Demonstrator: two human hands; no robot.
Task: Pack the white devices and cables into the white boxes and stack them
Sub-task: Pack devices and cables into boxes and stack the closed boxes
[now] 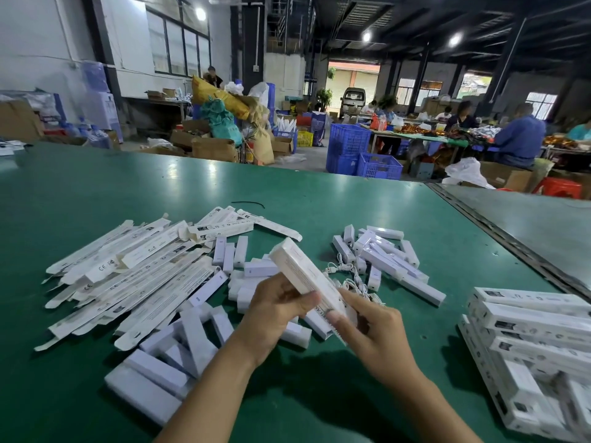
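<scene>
From the head camera I see a green table (128, 187) filling most of the frame. Left of centre lies a wide heap of flat unfolded cartons (134, 276), overlapping at many angles. Below it, at lower left, short white blocks (179, 356) lie jumbled, some under my left forearm. Right of centre is a loose pile of white devices (383, 257), with tangled white cables (348, 281) just beside it, partly hidden behind the box I hold. At the right edge sits a stack of packed boxes (527, 330), laid crosswise in layers. A thin black strip (248, 203) lies alone further up the table. Beyond the table, blue crates (348, 145) stand on the floor, and seated workers (518, 139) fill the upper right.

At centre, 2 hands hold 1 long white box (300, 270), lifted off the table and tilted, its far end pointing to the upper left. The left hand (275, 311) grips its lower part with curled fingers; the right hand (374, 330) pinches the near end, thumb on top. The box is motion-blurred, so I cannot tell whether its flap is closed.
</scene>
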